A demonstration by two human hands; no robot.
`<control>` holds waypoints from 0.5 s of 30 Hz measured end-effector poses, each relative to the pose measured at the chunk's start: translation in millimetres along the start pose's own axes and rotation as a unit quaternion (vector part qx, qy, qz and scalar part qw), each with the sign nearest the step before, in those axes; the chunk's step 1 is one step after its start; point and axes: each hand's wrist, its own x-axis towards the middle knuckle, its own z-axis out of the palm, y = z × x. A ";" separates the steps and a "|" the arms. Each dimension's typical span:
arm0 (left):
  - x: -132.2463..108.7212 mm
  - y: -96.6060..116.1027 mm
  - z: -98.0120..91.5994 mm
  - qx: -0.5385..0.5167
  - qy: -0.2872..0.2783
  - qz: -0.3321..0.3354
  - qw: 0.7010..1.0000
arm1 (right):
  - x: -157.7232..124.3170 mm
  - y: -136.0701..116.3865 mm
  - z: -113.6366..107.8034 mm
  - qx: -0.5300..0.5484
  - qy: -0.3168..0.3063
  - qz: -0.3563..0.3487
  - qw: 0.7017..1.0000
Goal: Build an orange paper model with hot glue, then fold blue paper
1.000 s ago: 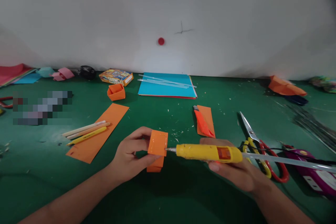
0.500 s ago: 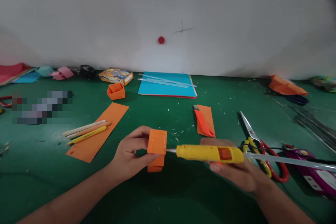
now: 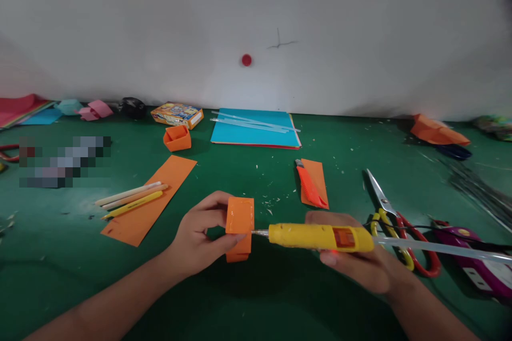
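My left hand (image 3: 202, 229) pinches a folded orange paper piece (image 3: 240, 213), its thumb across the front and its fingers behind. Shiny lines of glue run along the edges of the paper's upper face. My right hand (image 3: 356, 261) is wrapped round a yellow hot glue gun (image 3: 304, 235), which lies level and points left. The gun's metal nozzle (image 3: 260, 233) is at the right edge of the orange paper, near its lower corner. A long clear glue stick (image 3: 436, 248) sticks out of the gun's back end. A red glow shows near my right thumb.
An orange cutter (image 3: 310, 186) lies on a small orange paper. Scissors (image 3: 386, 202) and a purple power strip (image 3: 468, 256) lie at right. Pencils (image 3: 134, 200) rest on an orange strip (image 3: 136, 232) at left. Blue sheets (image 3: 256, 136) bear several glue sticks behind.
The glue gun's tip has shifted very slightly downward along the paper's right edge. Both hands keep nearly the same place and grip.
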 end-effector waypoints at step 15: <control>-0.3 4.2 0.6 0.014 -0.011 0.007 1.000 | -0.9 3.1 2.1 0.037 -0.007 0.015 0.999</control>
